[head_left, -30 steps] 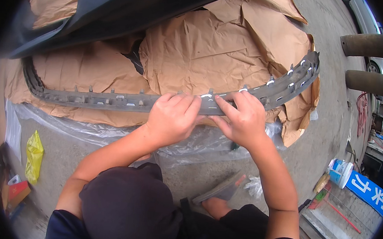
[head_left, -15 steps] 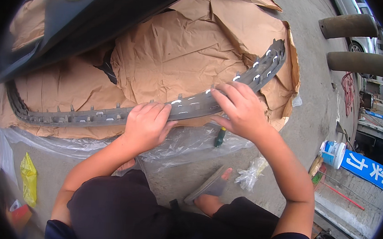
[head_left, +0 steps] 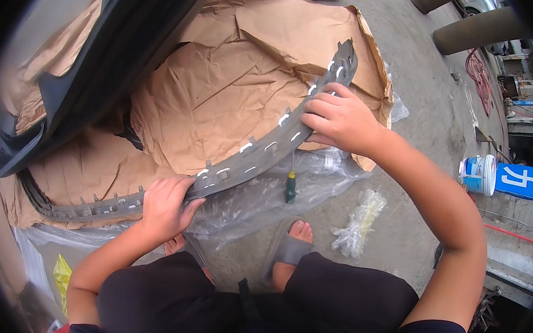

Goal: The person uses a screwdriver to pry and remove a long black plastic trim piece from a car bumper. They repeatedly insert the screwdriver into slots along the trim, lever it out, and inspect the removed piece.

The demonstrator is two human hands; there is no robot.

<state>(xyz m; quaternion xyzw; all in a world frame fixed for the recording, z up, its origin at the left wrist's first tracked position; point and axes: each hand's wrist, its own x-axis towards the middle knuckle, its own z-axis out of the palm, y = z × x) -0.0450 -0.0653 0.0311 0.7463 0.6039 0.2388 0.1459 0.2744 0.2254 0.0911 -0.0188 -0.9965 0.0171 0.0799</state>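
Observation:
A long, curved, dark grey plastic trim strip [head_left: 259, 158] with clip tabs and white-marked slots runs across brown wrapping paper [head_left: 222, 88]. My left hand [head_left: 166, 205] is closed around its middle-left stretch, thumb on the near edge. Further right, my right hand [head_left: 342, 119] grips the strip below its upturned right end, fingers over the far side and thumb underneath. A screwdriver [head_left: 290, 188] with a green and yellow handle lies on clear plastic sheeting [head_left: 238, 211], just nearer to me than the strip. The large black moulded panel [head_left: 126, 43] rises at the upper left.
Crumpled clear plastic [head_left: 359, 227] lies on the concrete right of my feet. To the right are a white and blue bucket [head_left: 479, 174], a blue sign board [head_left: 531, 182], a red rod [head_left: 511, 234], and a coiled red hose [head_left: 478, 80]. A yellow bag [head_left: 62, 272] sits lower left.
My hands have spread apart along the strip: the left slid toward the left, the right toward the upper right end. The view has shifted and turned a little.

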